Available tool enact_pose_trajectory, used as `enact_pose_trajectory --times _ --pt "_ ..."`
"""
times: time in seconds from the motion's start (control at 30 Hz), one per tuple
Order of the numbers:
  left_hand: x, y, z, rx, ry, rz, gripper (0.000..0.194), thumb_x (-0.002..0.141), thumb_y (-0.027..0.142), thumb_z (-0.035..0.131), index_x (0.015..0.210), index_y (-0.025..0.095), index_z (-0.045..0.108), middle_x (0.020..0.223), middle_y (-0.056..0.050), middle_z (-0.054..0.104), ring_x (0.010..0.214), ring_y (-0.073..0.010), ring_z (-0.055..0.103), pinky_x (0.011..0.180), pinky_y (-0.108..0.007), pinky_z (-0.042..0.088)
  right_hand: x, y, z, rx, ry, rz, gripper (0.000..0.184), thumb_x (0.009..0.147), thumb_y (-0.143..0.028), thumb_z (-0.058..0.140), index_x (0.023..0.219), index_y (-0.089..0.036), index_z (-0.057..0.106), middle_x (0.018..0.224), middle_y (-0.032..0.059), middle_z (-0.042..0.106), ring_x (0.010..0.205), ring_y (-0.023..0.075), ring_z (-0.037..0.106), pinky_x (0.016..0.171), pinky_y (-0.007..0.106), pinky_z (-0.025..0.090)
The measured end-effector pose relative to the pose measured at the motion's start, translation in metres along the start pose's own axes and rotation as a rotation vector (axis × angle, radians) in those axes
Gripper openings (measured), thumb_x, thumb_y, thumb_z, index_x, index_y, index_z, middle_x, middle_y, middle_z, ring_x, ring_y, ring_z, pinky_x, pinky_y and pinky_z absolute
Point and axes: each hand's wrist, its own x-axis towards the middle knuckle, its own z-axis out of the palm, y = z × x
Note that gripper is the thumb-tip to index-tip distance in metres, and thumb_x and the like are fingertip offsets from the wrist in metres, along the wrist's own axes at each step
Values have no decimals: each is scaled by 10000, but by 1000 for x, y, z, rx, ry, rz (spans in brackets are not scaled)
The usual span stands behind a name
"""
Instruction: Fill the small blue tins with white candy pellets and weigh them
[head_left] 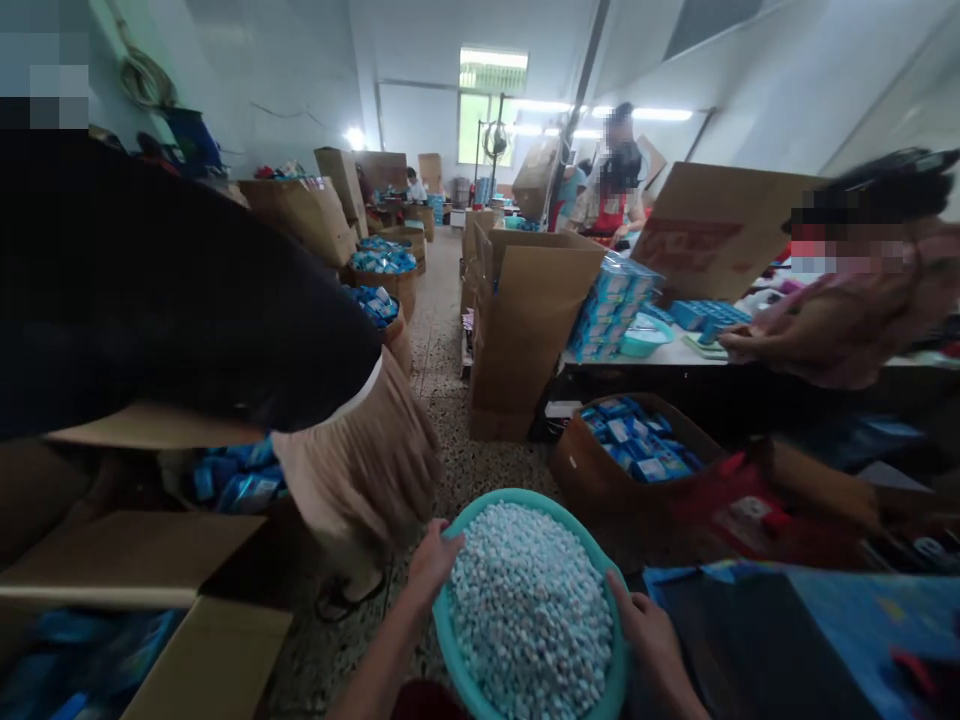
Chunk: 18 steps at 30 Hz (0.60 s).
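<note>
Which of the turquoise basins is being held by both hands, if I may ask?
The large foreground basin, heaped with small pale pieces: left hand and right hand hold its rim, unlike the tabletop basin.

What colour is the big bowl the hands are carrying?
The bowl is light turquoise, showing best at its rim in the head view.

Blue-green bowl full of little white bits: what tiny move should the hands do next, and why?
Probably tip nothing: pause and level the bowl. The white bits fill it almost to the rim, the left hand and right hand have it by opposite sides, and a person is close on the left.
</note>
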Motion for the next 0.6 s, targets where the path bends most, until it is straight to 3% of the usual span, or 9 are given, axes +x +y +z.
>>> enact_pose_trajectory --times 0.17,0.33,0.43,0.6 --pt "103 58 -11 13 11 38 384 854 383 503 1173 171 539 1153 -101 650 1066 -213 601 863 -265 419 75 -37 22 -3 -63 93 620 500 -842 414 442 -228 483 553 94 591 641 264 564 571 338 432" --pt "211 108 -35 19 43 31 346 842 313 538 1143 144 573 1134 -107 661 1041 -202 605 840 -248 425 151 -96 58 -30 -125 154 555 493 -796 498 459 -242 483 512 75 561 611 262 572 577 347 449" --pt "266 135 -65 12 91 14 339 832 300 558 1133 147 588 1149 -102 657 1069 -202 597 864 -245 417 197 -138 82 -46 -208 137 497 522 -743 556 484 -252 490 479 47 532 604 258 579 586 341 458" --pt "339 163 -135 -9 207 -47 357 852 330 534 1144 132 586 1150 -135 654 1081 -230 599 868 -270 417 274 -221 130 -42 -316 36 497 487 -738 566 465 -250 472 471 33 509 588 234 558 556 313 440"
